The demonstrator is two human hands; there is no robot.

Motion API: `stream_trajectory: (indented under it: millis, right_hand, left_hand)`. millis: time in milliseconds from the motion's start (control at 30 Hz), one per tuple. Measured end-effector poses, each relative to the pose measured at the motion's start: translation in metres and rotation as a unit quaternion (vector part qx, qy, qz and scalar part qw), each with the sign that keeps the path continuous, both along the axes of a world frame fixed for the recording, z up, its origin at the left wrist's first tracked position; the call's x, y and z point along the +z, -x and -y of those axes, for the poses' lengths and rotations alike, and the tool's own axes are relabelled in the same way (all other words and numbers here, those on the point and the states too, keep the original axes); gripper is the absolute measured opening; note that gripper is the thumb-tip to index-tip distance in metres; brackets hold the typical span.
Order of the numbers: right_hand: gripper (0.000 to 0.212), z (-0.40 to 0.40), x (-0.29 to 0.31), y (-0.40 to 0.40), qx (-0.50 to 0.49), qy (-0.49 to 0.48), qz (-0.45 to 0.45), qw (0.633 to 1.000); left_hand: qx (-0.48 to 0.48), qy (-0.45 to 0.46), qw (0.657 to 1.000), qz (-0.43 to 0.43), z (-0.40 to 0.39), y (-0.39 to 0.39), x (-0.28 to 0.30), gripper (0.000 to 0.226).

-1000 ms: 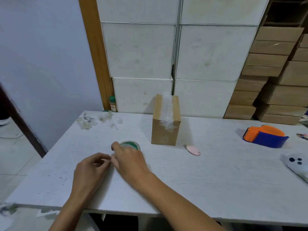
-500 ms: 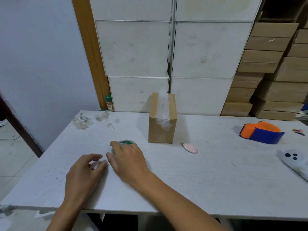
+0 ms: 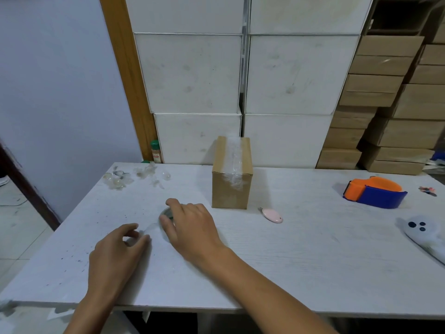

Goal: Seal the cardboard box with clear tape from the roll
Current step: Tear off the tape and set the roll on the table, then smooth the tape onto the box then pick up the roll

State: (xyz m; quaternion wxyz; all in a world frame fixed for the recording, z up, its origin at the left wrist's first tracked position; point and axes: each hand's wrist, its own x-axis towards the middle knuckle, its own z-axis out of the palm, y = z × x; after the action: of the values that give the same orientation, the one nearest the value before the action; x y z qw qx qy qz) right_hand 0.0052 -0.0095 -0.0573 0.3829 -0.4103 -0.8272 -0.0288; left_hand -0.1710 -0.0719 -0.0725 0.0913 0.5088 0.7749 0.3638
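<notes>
Head view: cardboard box (image 3: 231, 186) upright, long axis vertical.

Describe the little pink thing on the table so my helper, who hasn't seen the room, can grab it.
Start at the white table and find the upright cardboard box with clear tape over its top. Just right of the box's near corner lies the small pink oval tool, flat on the table with a short metal tip toward the box. It is the only pink item there, and far smaller than the orange-and-blue tape dispenser.

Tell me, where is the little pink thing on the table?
In the head view, the small pink object lies flat on the white table, just right of the cardboard box near its front corner, and to the right of the right hand.
</notes>
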Motion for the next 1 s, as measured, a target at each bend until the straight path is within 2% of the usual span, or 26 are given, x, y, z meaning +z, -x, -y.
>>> stream_trajectory:
  millis: [300, 367, 433, 567, 667, 867, 1000]
  right_hand:
    - [0.036, -0.001, 0.019, -0.028, -0.011, 0.041, -0.006, 0.999]
    - [0.034, 0.001, 0.029, -0.044, -0.016, 0.014, -0.026, 0.999]
    - [0.030, -0.002, 0.039, -0.064, -0.040, -0.052, -0.055, 0.996]
    - [0.019, -0.024, 0.057, -0.110, -0.119, -0.114, -0.092, 0.982]
    - [0.034, -0.043, 0.058, -0.133, -0.147, -0.085, -0.063, 0.983]
    - [0.039, -0.057, 0.047, -0.149, -0.138, 0.000, -0.002, 0.990]
    - [0.032, -0.058, 0.046, -0.151, -0.116, 0.041, -0.030, 0.992]
  left_hand:
    - [0.021, 0.029, 0.999, 0.000, 0.001, 0.003, 0.012, 0.042]
    - [0.013, 0.027, 1.000, -0.005, 0.001, 0.004, 0.018, 0.043]
    - [-0.002, -0.004, 1.000, 0.000, -0.002, 0.001, 0.029, 0.043]
    - [-0.110, -0.118, 0.987, 0.016, -0.023, -0.030, 0.059, 0.042]
    - [-0.197, -0.160, 0.967, 0.010, -0.047, -0.065, 0.080, 0.043]
    - [-0.320, -0.140, 0.935, -0.065, -0.097, -0.116, 0.096, 0.056]
    - [-0.333, -0.121, 0.930, -0.099, -0.120, -0.129, 0.091, 0.051]
